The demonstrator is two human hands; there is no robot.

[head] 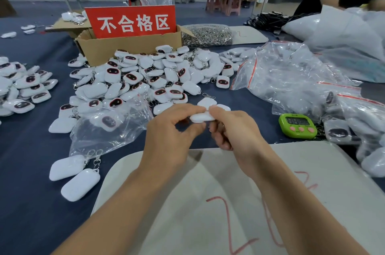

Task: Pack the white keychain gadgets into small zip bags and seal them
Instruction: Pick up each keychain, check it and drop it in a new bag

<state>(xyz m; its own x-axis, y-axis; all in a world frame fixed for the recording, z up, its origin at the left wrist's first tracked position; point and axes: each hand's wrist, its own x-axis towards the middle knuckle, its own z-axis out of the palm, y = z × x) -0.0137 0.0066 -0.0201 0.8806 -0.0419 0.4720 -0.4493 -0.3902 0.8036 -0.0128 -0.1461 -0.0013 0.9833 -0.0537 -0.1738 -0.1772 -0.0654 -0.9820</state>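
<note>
Bright, even overhead light, soft shadows (wide-angle bending at the edges), slight blur throughout.

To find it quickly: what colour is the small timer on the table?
Green timer, with pink buttons; head view.

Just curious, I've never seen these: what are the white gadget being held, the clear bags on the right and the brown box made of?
The white gadget looks like hard moulded plastic: smooth, rounded, softly shiny. The clear bags seem thin plastic film: see-through, crinkled, glinting, red strip at the mouth. The box looks like plain cardboard: matte brown, folded flaps.
</note>
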